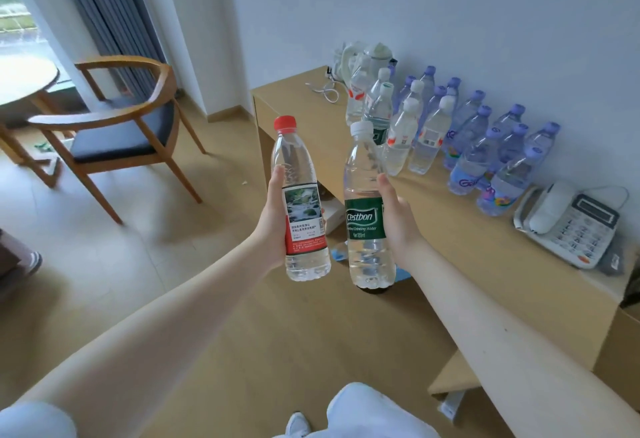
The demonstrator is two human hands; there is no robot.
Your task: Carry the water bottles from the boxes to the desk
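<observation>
Gripping a red-capped bottle [304, 202] in our left hand [274, 226] and a green-labelled bottle [365, 219] in our right hand [398, 226], fingers curled round each, we hold both upright above the floor [104, 247], just left of the desk [467, 247], where other bottles [467, 132] stand.

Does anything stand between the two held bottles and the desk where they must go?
Nothing visible blocks the way. The left hand holds the red-capped bottle, the right hand the green-labelled bottle, both in open air before the desk. Its front strip is bare; standing bottles crowd the wall side.
</observation>
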